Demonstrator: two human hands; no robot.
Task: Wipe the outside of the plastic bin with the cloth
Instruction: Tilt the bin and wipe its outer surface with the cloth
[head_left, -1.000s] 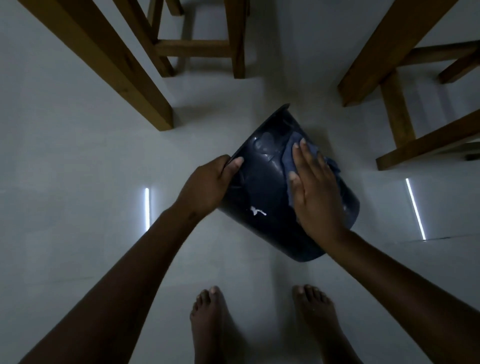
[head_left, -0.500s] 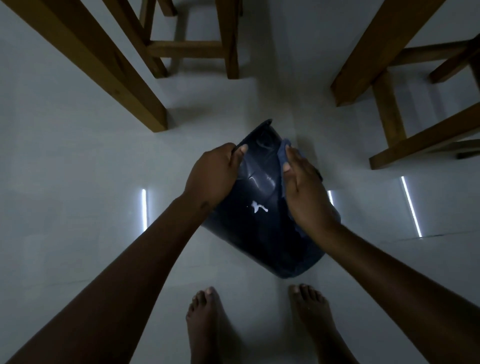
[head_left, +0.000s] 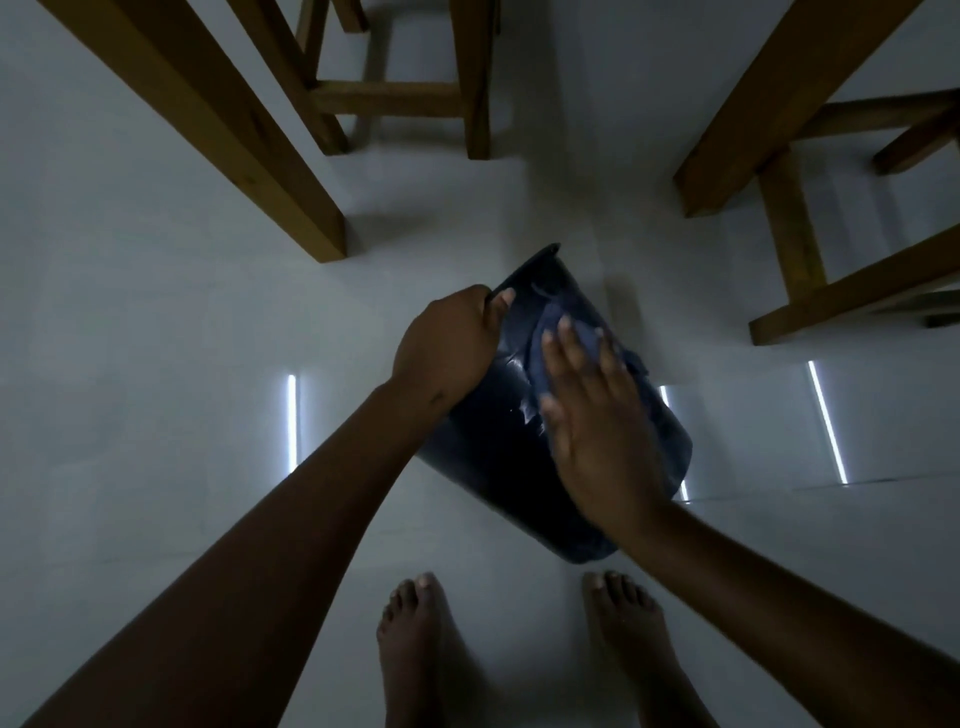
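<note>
A dark blue plastic bin (head_left: 498, 467) is held tilted above the pale floor, its rim pointing up and away from me. My left hand (head_left: 447, 345) grips the bin's rim at the upper left. My right hand (head_left: 597, 415) lies flat on the bin's outer wall, fingers spread, pressing a blue cloth (head_left: 545, 332) against it. Most of the cloth is hidden under the palm; its edges show beyond the fingertips and at the right. A small white mark shows on the bin wall next to the thumb.
Wooden furniture legs (head_left: 218, 119) stand on the pale tiled floor (head_left: 156, 364) at the upper left, top centre and right (head_left: 779, 218). My two bare feet (head_left: 415, 639) are just below the bin. Bright light strips reflect on the floor at left and right.
My right hand and the cloth have slid across the bin wall, from its upper right to its side and back onto the facing wall. The bin has turned slightly in my left hand.
</note>
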